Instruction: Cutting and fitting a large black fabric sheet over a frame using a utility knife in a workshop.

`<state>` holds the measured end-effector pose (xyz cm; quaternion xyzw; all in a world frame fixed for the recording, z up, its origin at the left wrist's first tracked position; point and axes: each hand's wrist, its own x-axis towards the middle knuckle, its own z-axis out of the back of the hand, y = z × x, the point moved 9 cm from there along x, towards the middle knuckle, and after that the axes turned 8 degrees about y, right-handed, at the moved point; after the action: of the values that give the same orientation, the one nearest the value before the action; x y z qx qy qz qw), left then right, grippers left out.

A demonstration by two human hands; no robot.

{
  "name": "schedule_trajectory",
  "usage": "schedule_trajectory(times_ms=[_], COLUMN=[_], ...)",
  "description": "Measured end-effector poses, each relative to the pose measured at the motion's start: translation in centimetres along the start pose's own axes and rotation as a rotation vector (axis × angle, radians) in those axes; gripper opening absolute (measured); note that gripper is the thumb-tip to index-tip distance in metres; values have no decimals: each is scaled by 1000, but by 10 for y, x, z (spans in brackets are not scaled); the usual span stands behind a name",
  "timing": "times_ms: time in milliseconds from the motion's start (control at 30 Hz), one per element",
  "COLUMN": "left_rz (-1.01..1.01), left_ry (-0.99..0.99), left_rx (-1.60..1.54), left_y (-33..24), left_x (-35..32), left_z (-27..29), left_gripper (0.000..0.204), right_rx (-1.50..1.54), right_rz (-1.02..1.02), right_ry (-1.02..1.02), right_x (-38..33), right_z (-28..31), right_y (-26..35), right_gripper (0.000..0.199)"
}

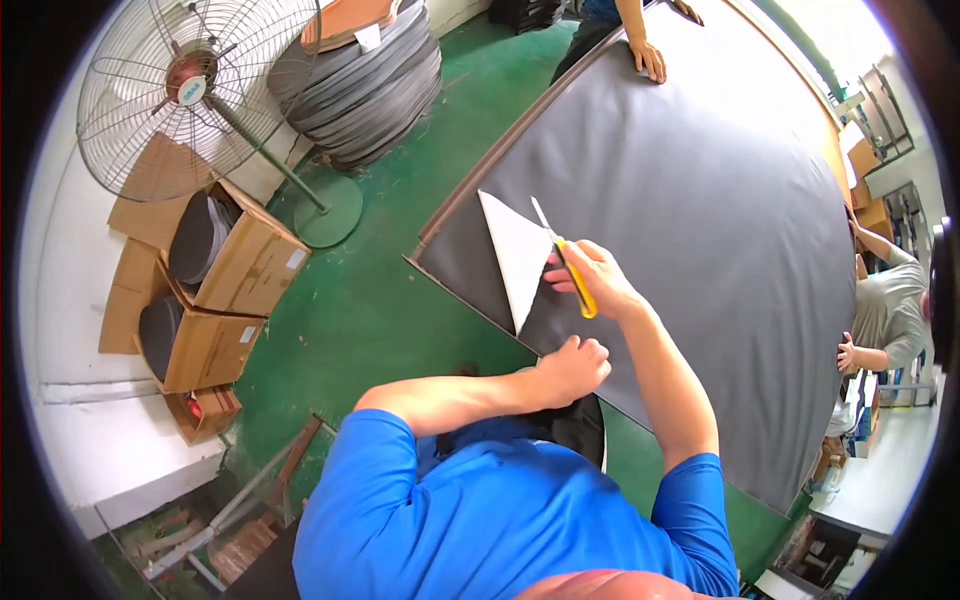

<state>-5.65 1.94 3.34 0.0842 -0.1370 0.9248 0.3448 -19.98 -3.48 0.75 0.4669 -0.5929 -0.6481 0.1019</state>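
Note:
My right hand grips a yellow-handled utility knife, its thin blade out and pointing up and away from me. The knife is over a white triangular piece lying at the near left corner of a large dark grey sheet. Whether that triangle is a separate piece or the sheet's folded-over underside I cannot tell. The sheet covers a big table. Close to the near table edge, my left hand is curled into a fist; nothing sticks out of it, and its palm is hidden.
Across the table, a co-worker's hand rests on the sheet. Another person stands at the right edge, hands on the table side. Left on the green floor are a standing fan, a stack of grey sheets and open cardboard boxes.

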Motion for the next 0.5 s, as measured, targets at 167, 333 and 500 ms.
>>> schedule_trajectory(times_ms=[167,333,500], left_rz=[1,261,57], left_ry=[198,-16,110], left_rx=[-8,-864,-281], left_y=[3,22,8], left_x=[-1,-12,5], left_z=[-20,-46,-56], left_gripper=[21,29,29], right_rx=[129,-274,-424], right_rz=[-10,57,252], right_ry=[201,395,187], right_x=[39,48,21], right_z=[-75,-151,-119], right_y=[0,9,37], right_gripper=[39,40,26])
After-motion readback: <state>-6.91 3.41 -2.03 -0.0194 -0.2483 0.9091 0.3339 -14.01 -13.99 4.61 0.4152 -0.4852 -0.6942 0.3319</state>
